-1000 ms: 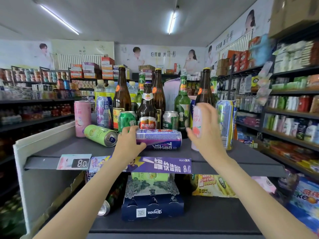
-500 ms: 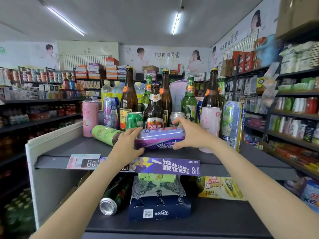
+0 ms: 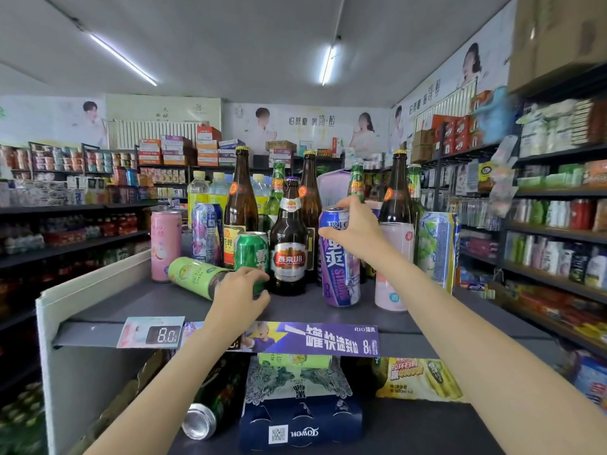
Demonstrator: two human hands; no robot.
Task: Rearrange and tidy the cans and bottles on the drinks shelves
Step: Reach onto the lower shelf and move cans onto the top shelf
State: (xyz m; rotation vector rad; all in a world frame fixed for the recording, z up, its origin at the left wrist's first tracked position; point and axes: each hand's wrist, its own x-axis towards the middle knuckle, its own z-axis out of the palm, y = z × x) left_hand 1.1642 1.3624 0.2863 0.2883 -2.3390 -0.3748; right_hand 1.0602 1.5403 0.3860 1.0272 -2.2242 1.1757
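A purple RIO can (image 3: 340, 277) stands upright on the top shelf (image 3: 131, 303), and my right hand (image 3: 354, 228) grips it round its top rim. My left hand (image 3: 236, 297) hovers low with loosely curled fingers at the near end of a light green can (image 3: 193, 277) that lies on its side. Right behind that hand stands a green beer can (image 3: 251, 251); whether the fingers touch either can is unclear. A brown U8 beer bottle (image 3: 289, 254) stands between my hands.
A pink can (image 3: 166, 244) and a purple-grape can (image 3: 207, 234) stand at the left, a pale pink can (image 3: 392, 280) and a tall green can (image 3: 438, 247) at the right, tall bottles behind. On the lower shelf a dark can (image 3: 210, 412) lies beside a blue multipack (image 3: 300, 421).
The purple can lay on its side held by both hands; it now stands upright, held by my right hand alone. My left hand let go and dropped toward the lying green can.
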